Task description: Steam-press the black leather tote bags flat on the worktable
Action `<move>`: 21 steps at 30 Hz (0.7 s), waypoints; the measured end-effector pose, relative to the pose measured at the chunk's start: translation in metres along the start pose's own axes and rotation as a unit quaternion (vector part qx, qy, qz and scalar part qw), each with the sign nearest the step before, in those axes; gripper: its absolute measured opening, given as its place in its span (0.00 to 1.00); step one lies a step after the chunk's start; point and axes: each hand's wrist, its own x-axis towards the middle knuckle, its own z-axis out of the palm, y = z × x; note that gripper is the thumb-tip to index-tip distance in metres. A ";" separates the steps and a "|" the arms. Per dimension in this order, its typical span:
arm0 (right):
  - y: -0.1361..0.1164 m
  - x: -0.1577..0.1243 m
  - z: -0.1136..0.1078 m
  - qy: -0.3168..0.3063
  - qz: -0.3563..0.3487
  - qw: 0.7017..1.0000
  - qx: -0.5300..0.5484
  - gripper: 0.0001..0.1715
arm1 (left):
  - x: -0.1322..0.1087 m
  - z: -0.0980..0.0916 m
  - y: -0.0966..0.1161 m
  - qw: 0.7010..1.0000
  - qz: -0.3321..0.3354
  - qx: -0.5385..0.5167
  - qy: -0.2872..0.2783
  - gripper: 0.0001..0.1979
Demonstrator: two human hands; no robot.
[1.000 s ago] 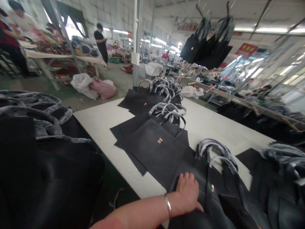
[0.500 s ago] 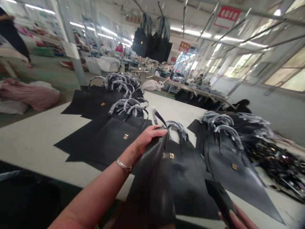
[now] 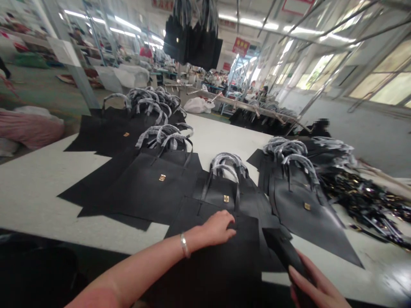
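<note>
My left hand (image 3: 218, 229), with a silver bracelet at the wrist, rests on a flat black bag panel (image 3: 221, 261) at the table's near edge. Its fingers are slightly curled, the thumb apart, and nothing shows in them. Just beyond lies a black bag with a gold clasp (image 3: 226, 199) and plastic-wrapped handles (image 3: 229, 164). On the right, my right hand (image 3: 313, 278) is closed around a black handheld tool with a wide flat head (image 3: 285, 250). The tool's exact kind cannot be made out; its head is over the bag's right side.
Stacked black bags with wrapped handles lie at left (image 3: 138, 179), far left (image 3: 109, 128) and right (image 3: 298, 201) on the pale table (image 3: 221, 132). A heap of black straps with metal parts (image 3: 362, 196) lies far right. More bags (image 3: 192, 42) hang overhead.
My left hand has let go of the lifted bag's upper part and come down onto the panel, which now lies flat. The right hand keeps the tool, slightly further left. The view has shifted.
</note>
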 end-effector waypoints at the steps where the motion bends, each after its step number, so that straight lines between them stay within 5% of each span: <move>1: -0.001 0.003 0.003 -0.019 0.005 1.000 -0.008 0.54 | -0.012 0.008 -0.009 0.998 0.026 0.051 0.003 0.13; 6: -0.006 0.023 0.023 -0.114 0.023 0.992 -0.044 0.50 | -0.046 0.033 -0.034 0.968 0.110 0.222 0.044 0.21; 13: -0.017 0.047 0.045 -0.160 0.037 0.985 -0.052 0.48 | -0.044 0.033 -0.032 0.956 0.143 0.250 0.057 0.18; 21: -0.016 0.039 0.035 -0.179 0.066 0.977 -0.097 0.48 | -0.047 0.031 -0.032 0.952 0.148 0.260 0.062 0.16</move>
